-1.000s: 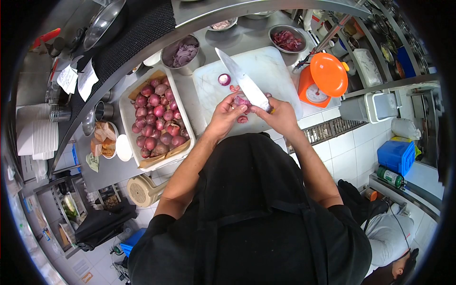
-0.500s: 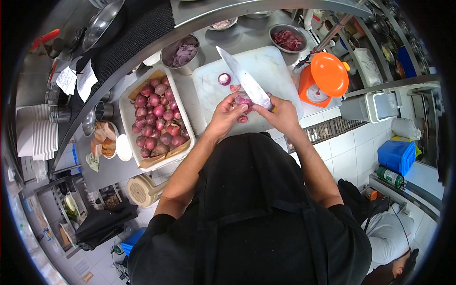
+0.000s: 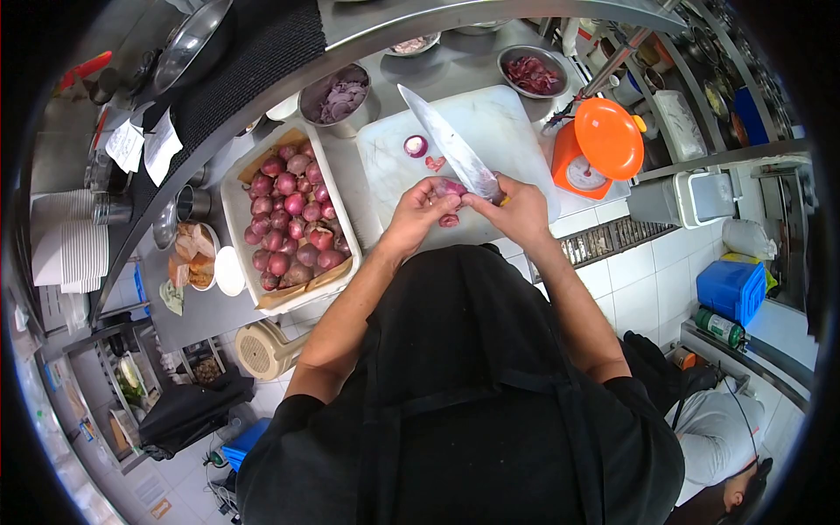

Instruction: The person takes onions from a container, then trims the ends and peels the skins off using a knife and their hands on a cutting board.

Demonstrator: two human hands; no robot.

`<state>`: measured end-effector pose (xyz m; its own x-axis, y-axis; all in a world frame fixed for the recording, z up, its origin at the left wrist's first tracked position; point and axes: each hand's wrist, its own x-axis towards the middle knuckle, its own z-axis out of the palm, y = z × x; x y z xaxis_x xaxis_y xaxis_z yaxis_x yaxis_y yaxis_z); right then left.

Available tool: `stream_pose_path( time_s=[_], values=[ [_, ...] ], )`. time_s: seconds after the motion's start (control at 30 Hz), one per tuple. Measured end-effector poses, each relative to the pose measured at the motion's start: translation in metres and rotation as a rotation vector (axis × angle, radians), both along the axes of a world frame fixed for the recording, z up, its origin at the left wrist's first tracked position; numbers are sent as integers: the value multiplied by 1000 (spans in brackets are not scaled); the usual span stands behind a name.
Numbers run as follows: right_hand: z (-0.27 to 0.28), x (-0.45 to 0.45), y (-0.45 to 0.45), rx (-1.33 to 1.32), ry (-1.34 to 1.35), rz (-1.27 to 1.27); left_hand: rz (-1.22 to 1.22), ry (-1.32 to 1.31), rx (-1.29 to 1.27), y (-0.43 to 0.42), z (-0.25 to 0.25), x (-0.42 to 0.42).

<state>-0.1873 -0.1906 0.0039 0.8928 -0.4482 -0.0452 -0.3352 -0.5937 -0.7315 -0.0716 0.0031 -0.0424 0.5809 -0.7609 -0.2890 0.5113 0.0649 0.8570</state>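
Little had moved since the earlier frames: the onion (image 3: 450, 187) seemed to have turned slightly in the left hand (image 3: 420, 214), while the knife (image 3: 448, 138) kept nearly the same slant and the loose pieces lay where they had been. That suggested small, close work on one onion, not yet set down. Both hands were close together over the near part of the white cutting board (image 3: 385, 157); the left was closed around the onion, its thumb along the near side, and the right was wrapped around the knife's handle end (mostly hidden by the fingers), its thumb reaching toward the onion. Whether the blade touched it could not be told. Its tip pointed away from the body and leftward, above the board. Both forearms reached forward and angled inward. Beyond the hands sat a cut onion piece (image 3: 415, 146), with reddish scraps (image 3: 435, 163) near the blade.
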Motion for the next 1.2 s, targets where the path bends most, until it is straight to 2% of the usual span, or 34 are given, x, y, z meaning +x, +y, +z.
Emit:
stream_pose_path(
  time_s=[0.2, 0.3, 0.5, 0.67, 0.87, 1.2],
  values=[
    [-14, -2, -3, 49, -33, 29, -24, -22, 13, 2, -2, -1],
    [-24, -3, -3, 426, -48, 40, -35, -5, 13, 1, -3, -3],
    [-10, -8, 1, 705, 55, -12, -70, 9, 28, -1, 0, -4],
    [-10, -7, 0, 731, 100, -10, -69, -3, 32, -1, -2, -3],
    [-9, -7, -4, 743, 95, -56, -82, 191, -98, -2, 1, 2],
    [0, -4, -7, 793, 76, -72, -44, 150, -59, 0, 5, 1]
  ],
)
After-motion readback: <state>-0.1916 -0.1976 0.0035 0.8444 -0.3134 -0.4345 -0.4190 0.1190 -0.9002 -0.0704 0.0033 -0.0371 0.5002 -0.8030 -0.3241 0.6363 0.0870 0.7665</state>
